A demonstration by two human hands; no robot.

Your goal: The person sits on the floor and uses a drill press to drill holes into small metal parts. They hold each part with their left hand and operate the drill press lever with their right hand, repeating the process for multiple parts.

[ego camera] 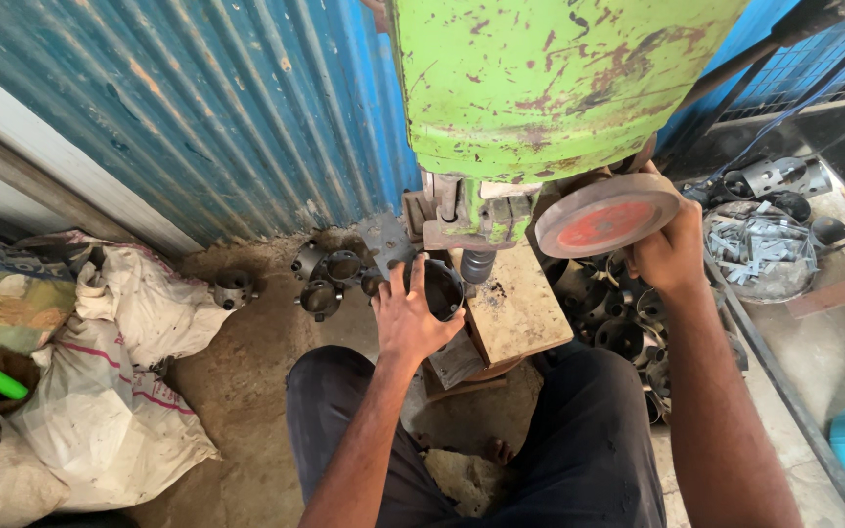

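- While the person sits before the green press machine (550, 88), the left hand (413, 318) has its grip clamped on a dark round metal cup (442, 288), fingers curled around its near rim.
- The cup lies just ahead of that palm, beside the wooden block (515, 308) under the press ram (477, 266); its open mouth faces up toward the camera.
- The right hand (672, 249) is raised, grip closed around the red-faced handwheel (606, 215).
- The left hand is nearer the cup, its forearm reaching forward between the knees.
- More cups (330, 274) lie on the floor behind.
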